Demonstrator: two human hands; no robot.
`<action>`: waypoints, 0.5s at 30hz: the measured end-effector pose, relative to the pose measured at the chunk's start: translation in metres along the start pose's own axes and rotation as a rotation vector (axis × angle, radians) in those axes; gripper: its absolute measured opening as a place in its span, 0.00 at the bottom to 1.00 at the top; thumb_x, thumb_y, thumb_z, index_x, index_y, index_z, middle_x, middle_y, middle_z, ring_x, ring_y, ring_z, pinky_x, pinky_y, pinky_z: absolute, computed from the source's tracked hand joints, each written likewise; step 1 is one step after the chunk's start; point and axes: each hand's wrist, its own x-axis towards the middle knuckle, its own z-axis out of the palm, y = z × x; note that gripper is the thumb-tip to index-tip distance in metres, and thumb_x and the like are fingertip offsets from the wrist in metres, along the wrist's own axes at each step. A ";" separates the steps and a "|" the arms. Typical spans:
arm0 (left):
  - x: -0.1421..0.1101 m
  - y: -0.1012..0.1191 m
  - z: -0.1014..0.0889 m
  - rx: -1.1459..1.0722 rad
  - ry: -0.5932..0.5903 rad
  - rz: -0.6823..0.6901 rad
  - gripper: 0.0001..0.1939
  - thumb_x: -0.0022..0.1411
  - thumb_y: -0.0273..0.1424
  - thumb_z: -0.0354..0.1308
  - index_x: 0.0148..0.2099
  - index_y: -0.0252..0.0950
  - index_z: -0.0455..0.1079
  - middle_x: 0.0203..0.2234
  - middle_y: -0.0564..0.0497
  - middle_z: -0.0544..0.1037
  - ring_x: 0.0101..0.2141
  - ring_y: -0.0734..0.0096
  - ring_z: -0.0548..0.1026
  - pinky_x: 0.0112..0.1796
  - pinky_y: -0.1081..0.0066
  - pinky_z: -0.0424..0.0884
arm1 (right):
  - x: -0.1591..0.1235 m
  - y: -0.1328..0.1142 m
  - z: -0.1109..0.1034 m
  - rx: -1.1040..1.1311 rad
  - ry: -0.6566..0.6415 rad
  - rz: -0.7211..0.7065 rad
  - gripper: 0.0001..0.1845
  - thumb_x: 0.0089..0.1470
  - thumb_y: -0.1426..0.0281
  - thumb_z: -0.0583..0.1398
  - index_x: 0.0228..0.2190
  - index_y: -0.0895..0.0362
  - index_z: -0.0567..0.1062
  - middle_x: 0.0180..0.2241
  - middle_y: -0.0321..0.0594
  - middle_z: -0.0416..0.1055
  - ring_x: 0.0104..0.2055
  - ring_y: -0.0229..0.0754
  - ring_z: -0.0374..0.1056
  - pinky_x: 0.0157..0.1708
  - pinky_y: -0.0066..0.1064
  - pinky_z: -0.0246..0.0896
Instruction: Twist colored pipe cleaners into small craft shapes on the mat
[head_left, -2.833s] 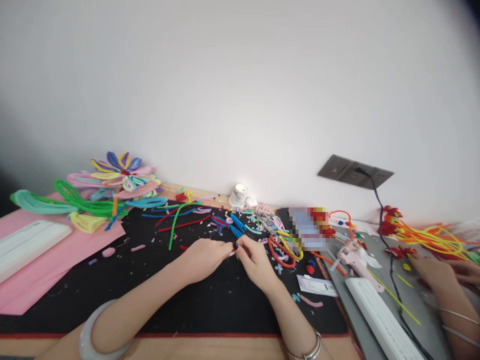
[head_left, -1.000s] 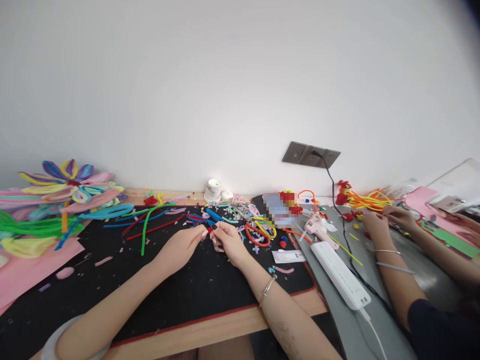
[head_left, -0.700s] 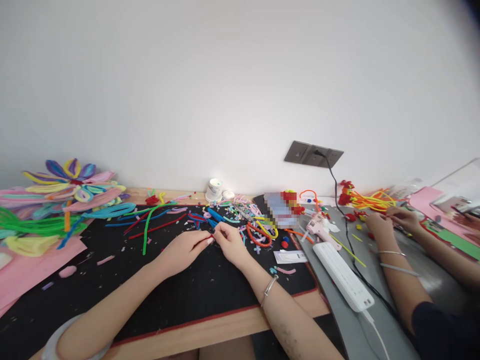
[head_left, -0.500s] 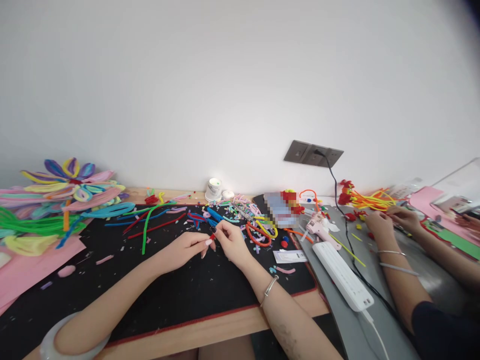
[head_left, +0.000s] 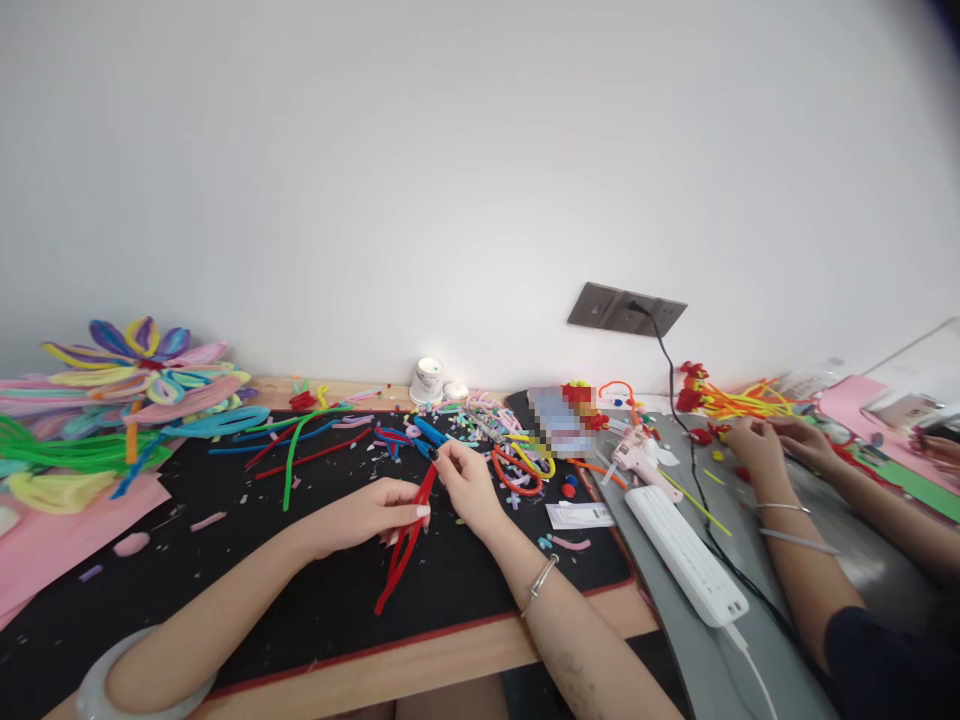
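Between my hands is a red pipe cleaner loop (head_left: 403, 562), long and narrow, slanting down toward the front of the black mat (head_left: 300, 610). My left hand (head_left: 386, 512) pinches it partway along. At its upper end the fingertips of my right hand (head_left: 469, 488) are closed on it. Just beyond my fingers lies a blue and red pipe cleaner piece (head_left: 394, 438). Blue-handled pliers or scissors (head_left: 429, 432) rest close to my right fingertips, their kind partly hidden. Loose red, blue and green pipe cleaners (head_left: 291, 470) lie left of my hands.
A pipe cleaner flower (head_left: 150, 365) and green bundle (head_left: 75, 445) fill the left. Colourful scraps (head_left: 487, 415) and a white cup (head_left: 427, 380) stand behind. Rightward are a glue gun (head_left: 637, 460), a power strip (head_left: 686, 555) with cables, and another person's hands (head_left: 757, 445).
The red pipe cleaner loop now stretches out below my left hand, where before only a small red bit showed. My left hand has moved slightly down, and my hands are a little farther apart.
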 end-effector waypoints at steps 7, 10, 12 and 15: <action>0.007 -0.009 -0.002 -0.023 0.089 0.058 0.16 0.58 0.42 0.49 0.29 0.33 0.65 0.20 0.56 0.66 0.21 0.75 0.64 0.24 0.75 0.61 | 0.001 0.002 0.000 0.121 -0.034 0.021 0.09 0.53 0.66 0.54 0.24 0.56 0.63 0.18 0.30 0.58 0.20 0.33 0.52 0.22 0.25 0.49; 0.007 -0.010 -0.002 -0.001 0.108 0.075 0.17 0.58 0.42 0.49 0.29 0.33 0.65 0.19 0.55 0.67 0.22 0.75 0.64 0.25 0.75 0.62 | 0.000 0.001 0.002 0.106 -0.099 0.019 0.08 0.50 0.66 0.56 0.24 0.57 0.64 0.20 0.31 0.59 0.21 0.33 0.54 0.23 0.25 0.51; 0.007 -0.010 -0.003 0.028 0.117 0.072 0.17 0.58 0.42 0.49 0.29 0.33 0.66 0.19 0.55 0.67 0.21 0.74 0.65 0.24 0.75 0.62 | 0.000 0.001 0.002 0.073 -0.111 0.008 0.08 0.50 0.66 0.56 0.23 0.57 0.65 0.20 0.31 0.59 0.22 0.34 0.54 0.24 0.25 0.51; 0.007 -0.010 -0.002 0.062 0.140 0.060 0.17 0.58 0.43 0.49 0.29 0.33 0.66 0.19 0.55 0.68 0.21 0.74 0.64 0.23 0.75 0.61 | -0.001 0.003 0.002 0.044 -0.104 -0.009 0.08 0.51 0.68 0.56 0.22 0.57 0.65 0.20 0.31 0.60 0.22 0.34 0.54 0.25 0.26 0.52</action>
